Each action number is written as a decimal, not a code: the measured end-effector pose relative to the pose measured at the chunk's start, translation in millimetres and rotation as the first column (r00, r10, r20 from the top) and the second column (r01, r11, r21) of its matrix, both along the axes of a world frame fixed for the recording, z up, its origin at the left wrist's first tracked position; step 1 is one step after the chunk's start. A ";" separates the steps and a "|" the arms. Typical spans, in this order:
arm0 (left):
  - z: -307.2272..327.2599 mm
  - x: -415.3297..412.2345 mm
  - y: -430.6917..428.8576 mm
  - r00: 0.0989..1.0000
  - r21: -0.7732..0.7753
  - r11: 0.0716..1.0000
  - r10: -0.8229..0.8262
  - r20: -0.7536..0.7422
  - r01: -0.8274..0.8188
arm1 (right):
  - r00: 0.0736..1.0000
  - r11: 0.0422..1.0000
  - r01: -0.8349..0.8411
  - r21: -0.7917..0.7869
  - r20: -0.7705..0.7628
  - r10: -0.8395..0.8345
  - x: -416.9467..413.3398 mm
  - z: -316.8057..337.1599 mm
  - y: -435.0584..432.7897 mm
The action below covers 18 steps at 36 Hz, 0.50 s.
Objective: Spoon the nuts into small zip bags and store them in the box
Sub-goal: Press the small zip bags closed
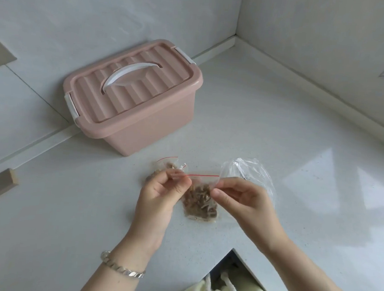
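Left hand (161, 189) and right hand (239, 199) each pinch one end of the red-striped mouth of the zip bag (203, 181), nuts (200, 203) inside, low over the counter (288, 128). I would slide one pinch along the whole strip to seal it. I count two filled bags, the second bag (168, 165) beyond the left hand, one crumpled clear bag (249, 170) and one closed box (130, 101).

The closed pink plastic box (131, 96) is blocking the white desk's (277, 128) far-left edge; its right side is lying open.

The box (131, 96) stands behind the zip bag (200, 202), with a clear bag (250, 171) to its right.
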<state>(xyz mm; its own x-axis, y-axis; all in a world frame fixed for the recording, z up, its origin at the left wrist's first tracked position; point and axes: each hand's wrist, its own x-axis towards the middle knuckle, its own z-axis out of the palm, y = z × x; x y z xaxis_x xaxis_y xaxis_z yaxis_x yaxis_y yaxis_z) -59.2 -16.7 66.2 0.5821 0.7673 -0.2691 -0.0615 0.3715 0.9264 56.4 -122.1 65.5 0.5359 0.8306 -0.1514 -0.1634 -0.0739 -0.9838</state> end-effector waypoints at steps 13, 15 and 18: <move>4.3 14.0 -28.9 0.999 0.046 0.999 0.016 0.045 -0.018 | 0.996 0.996 0.088 -0.012 -0.003 -0.088 -3.7 -3.6 -11.7; 2.5 13.2 -31.3 0.998 0.040 0.998 0.036 0.055 -0.038 | 0.993 0.993 0.115 -0.028 0.014 -0.115 -4.1 -3.2 -12.3; -0.2 11.9 -32.7 1.000 0.009 1.000 -0.011 0.023 0.011 | 0.991 0.990 0.133 -0.040 0.029 -0.132 -6.2 -1.4 -13.1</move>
